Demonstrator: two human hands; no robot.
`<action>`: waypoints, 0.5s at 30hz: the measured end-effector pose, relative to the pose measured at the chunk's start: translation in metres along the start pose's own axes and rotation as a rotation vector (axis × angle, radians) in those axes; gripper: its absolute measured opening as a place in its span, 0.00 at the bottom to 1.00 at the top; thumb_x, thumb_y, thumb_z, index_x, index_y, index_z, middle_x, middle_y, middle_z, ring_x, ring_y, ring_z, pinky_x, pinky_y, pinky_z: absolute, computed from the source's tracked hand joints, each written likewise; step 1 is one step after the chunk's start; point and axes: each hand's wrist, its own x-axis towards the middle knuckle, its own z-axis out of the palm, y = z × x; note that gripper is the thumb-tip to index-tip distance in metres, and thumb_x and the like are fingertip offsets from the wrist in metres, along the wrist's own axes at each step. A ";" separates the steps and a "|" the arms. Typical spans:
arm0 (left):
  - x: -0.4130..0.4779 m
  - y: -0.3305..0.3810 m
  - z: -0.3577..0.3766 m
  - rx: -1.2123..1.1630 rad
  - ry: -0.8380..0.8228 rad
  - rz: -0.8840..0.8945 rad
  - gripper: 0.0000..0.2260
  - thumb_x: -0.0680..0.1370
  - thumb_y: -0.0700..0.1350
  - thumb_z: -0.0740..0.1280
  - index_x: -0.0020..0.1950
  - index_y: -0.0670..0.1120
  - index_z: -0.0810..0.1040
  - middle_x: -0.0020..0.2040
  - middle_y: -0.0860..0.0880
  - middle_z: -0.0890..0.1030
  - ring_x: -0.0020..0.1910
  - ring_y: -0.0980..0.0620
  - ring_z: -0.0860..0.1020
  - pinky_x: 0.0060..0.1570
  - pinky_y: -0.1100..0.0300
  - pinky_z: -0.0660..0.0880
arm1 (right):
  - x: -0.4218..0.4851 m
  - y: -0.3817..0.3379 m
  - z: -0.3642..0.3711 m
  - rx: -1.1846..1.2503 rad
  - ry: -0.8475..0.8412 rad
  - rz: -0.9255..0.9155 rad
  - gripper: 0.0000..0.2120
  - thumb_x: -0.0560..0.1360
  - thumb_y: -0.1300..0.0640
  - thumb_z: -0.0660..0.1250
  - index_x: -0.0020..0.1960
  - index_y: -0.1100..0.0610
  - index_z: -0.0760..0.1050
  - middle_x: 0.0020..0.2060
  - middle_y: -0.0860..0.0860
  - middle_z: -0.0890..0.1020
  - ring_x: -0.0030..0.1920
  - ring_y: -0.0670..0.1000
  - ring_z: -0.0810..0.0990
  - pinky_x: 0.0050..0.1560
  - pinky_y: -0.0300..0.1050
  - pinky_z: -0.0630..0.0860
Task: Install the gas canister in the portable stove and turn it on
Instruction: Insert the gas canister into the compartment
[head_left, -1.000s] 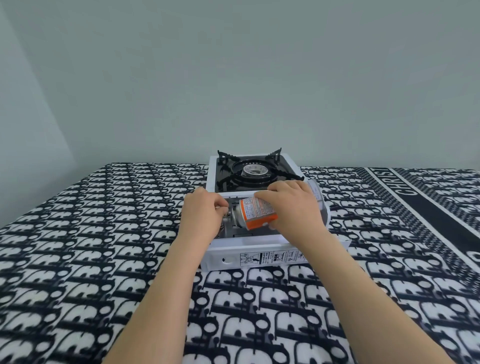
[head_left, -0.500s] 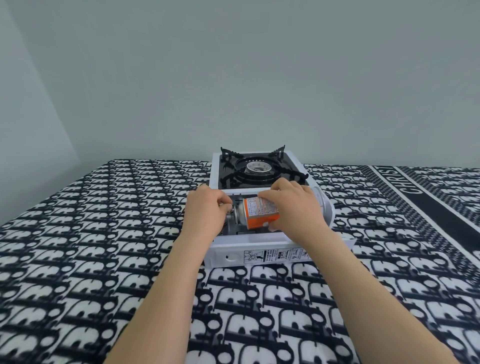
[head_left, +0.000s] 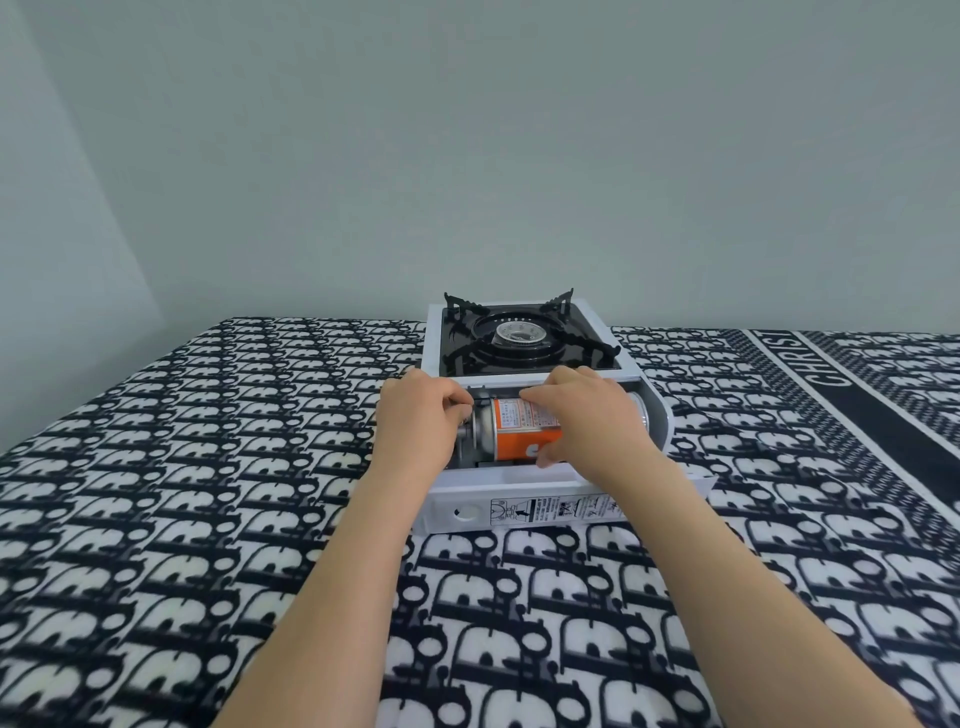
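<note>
A white portable stove (head_left: 524, 506) sits on the patterned cloth, its black burner (head_left: 519, 335) at the far side. Its near compartment is open, the lid folded down toward me. An orange and silver gas canister (head_left: 511, 431) lies on its side inside that compartment, nozzle end to the left. My right hand (head_left: 587, 421) wraps over the canister's right part. My left hand (head_left: 423, 421) is curled at the nozzle end, fingers pinched at the canister's neck; what it touches there is hidden.
A black-and-white patterned cloth (head_left: 208, 493) covers the whole surface. A dark stripe with white lettering (head_left: 852, 410) runs along the right side. A plain pale wall (head_left: 467, 156) rises right behind the stove.
The canister has dropped from a tilt to lie flat in the compartment. My right hand has slid lower with it. My left hand stays at the nozzle end.
</note>
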 end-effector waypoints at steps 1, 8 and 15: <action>0.000 0.000 0.000 0.004 -0.005 0.000 0.06 0.77 0.44 0.69 0.50 0.50 0.85 0.49 0.45 0.79 0.53 0.42 0.76 0.55 0.46 0.74 | 0.000 0.000 0.001 0.006 -0.003 0.001 0.32 0.65 0.46 0.77 0.66 0.48 0.72 0.57 0.48 0.75 0.58 0.51 0.69 0.52 0.45 0.65; -0.002 0.000 0.000 0.046 -0.004 0.036 0.08 0.79 0.45 0.67 0.52 0.52 0.85 0.48 0.47 0.79 0.53 0.42 0.74 0.55 0.46 0.72 | -0.007 0.003 -0.001 0.275 0.025 0.063 0.33 0.68 0.49 0.75 0.70 0.49 0.68 0.62 0.48 0.74 0.63 0.51 0.70 0.56 0.50 0.72; -0.002 -0.002 0.002 0.099 -0.005 0.057 0.11 0.80 0.41 0.64 0.53 0.54 0.84 0.50 0.47 0.79 0.55 0.41 0.71 0.54 0.50 0.70 | -0.023 0.006 -0.002 0.218 0.186 0.089 0.14 0.77 0.49 0.64 0.62 0.49 0.77 0.58 0.45 0.78 0.59 0.48 0.74 0.50 0.45 0.74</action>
